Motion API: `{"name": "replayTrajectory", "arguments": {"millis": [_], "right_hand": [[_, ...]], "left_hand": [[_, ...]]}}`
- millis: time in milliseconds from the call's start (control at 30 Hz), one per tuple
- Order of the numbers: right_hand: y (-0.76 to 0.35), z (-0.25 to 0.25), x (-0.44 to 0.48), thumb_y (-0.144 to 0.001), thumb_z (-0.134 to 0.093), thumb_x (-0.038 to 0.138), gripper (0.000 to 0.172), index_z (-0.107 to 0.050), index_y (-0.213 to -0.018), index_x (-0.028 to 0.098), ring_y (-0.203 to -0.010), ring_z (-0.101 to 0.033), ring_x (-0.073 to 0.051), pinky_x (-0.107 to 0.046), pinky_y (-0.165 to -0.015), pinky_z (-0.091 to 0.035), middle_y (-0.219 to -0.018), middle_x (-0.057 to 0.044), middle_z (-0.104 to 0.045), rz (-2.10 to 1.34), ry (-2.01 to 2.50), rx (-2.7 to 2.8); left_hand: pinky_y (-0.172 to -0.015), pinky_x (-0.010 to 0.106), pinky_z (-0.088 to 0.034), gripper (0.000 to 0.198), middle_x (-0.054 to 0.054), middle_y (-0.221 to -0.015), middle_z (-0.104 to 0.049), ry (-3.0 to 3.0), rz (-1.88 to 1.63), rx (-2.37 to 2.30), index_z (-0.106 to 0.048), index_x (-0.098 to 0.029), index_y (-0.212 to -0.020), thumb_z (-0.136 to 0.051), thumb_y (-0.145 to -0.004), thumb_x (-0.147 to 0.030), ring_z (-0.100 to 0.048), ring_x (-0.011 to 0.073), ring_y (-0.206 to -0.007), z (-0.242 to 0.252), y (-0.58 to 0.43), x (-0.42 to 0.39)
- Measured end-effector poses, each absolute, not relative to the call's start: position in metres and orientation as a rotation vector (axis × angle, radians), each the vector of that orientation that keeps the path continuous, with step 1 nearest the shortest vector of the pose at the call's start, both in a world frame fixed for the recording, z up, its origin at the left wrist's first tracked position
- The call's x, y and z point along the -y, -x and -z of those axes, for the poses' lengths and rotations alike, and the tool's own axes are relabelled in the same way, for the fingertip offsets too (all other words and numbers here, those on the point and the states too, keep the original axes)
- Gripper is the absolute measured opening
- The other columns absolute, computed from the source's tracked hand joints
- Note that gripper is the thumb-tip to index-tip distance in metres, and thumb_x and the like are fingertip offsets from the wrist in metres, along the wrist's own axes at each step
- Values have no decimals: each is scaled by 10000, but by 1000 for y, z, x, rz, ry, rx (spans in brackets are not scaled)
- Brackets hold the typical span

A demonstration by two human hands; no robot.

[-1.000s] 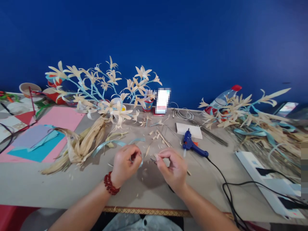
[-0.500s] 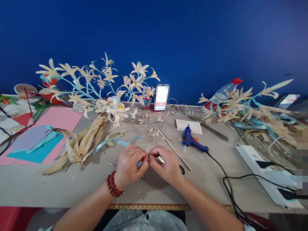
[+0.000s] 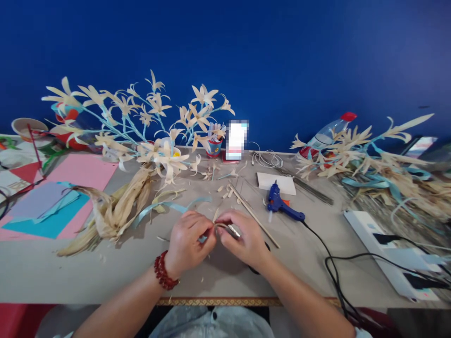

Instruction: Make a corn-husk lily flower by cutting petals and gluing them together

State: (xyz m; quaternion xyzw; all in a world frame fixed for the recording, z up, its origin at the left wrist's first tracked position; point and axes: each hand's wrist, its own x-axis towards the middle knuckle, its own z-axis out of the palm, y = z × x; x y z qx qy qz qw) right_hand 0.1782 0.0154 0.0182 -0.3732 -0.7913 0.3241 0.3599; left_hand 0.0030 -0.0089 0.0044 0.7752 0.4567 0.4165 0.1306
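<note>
Close together over the front middle of the table are my left hand (image 3: pixel 190 241) and my right hand (image 3: pixel 244 239). Both pinch a small pale strip of husk (image 3: pixel 215 216), which shows between the fingertips; its lower end is hidden. A bit of light blue (image 3: pixel 203 239) peeks out between my left thumb and fingers. Metal blades of scissors (image 3: pixel 234 230) show at my right palm, and a black handle loop sticks out beneath that hand; whether the hand grips them I cannot tell. A light blue ribbon (image 3: pixel 169 205) lies just beyond my left hand.
Dried corn husks (image 3: pixel 120 206) lie left, beside coloured paper (image 3: pixel 45 225). Husk flowers (image 3: pixel 171 162) on blue stems stand behind. Right of my hands are a thin stick (image 3: pixel 259 223), a blue glue gun (image 3: pixel 280 202) with its cord, and a white power strip (image 3: pixel 366 234).
My fingertips have parted slightly and the right fingers have shifted on the strip, with more of it showing between them. The camera view has moved a little.
</note>
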Motion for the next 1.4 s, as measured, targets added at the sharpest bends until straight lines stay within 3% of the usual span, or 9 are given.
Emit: {"name": "replayTrajectory", "arguments": {"millis": [267,400,567,667,800,933,1067,1167,1400], "right_hand": [[-181,-10,-21,-813,-554,143,106,-578,-738,214,-669,-568,-162,-265,-633,-427,-701,-6,-611,-736,991,2095],[-191,-12,-27,-815,-549,145,93,-594,-766,210,-671,-589,-164,-266,-640,-446,-723,-13,-629,-638,1089,1957],[-184,-17,-20,-816,-570,173,103,-607,-910,198,-744,-603,-167,-265,-684,-461,-825,-29,-649,-814,1001,2051],[-176,-14,-16,-830,-569,186,27,-591,-827,201,-707,-579,-158,-258,-657,-433,-756,-14,-625,-808,995,2115],[-181,-10,-21,-838,-539,174,108,-565,-737,204,-659,-552,-151,-254,-623,-408,-693,-6,-598,-733,971,2122],[-195,-14,-29,-828,-535,163,85,-585,-770,199,-666,-572,-154,-250,-630,-428,-719,-14,-611,-658,1091,1980],[-190,-19,-24,-804,-579,189,96,-604,-896,200,-710,-601,-154,-248,-661,-451,-810,-18,-643,-853,1033,2046],[-178,-16,-17,-800,-593,193,21,-591,-819,201,-680,-581,-143,-241,-638,-418,-744,3,-623,-858,1038,2110],[-188,-7,-26,-813,-560,163,91,-555,-730,201,-628,-537,-138,-239,-599,-398,-679,11,-577,-743,1077,2018]], "left_hand": [[-704,319,-417,138,12,-628,-593,-2273,-1146,-1303,-553,-189,-688,-532,-809,-126,-512,150,-617,-1,-4,9],[-684,312,-406,143,7,-610,-562,-2244,-1181,-1353,-537,-190,-679,-534,-806,-123,-500,155,-630,-1,-3,10],[-672,313,-401,145,6,-610,-566,-2238,-1193,-1319,-538,-184,-679,-540,-812,-127,-500,152,-616,-2,-3,10],[-673,315,-400,152,7,-610,-569,-2240,-1188,-1316,-542,-184,-674,-537,-817,-132,-499,152,-611,-3,-5,10],[-674,311,-395,161,-2,-596,-548,-2247,-1169,-1320,-532,-189,-662,-530,-811,-130,-486,151,-606,-2,-5,10],[-666,298,-389,148,-8,-601,-543,-2208,-1214,-1364,-531,-187,-673,-538,-806,-124,-486,147,-610,-2,-3,9],[-658,299,-390,151,-1,-609,-553,-2209,-1212,-1361,-536,-185,-678,-539,-823,-144,-490,150,-613,-2,-3,10],[-655,302,-393,151,3,-612,-567,-2212,-1215,-1338,-541,-187,-681,-538,-827,-152,-494,151,-610,-2,-5,11],[-657,300,-401,149,-3,-605,-559,-2196,-1275,-1355,-537,-192,-677,-536,-817,-143,-489,144,-603,-2,-4,10]]}}
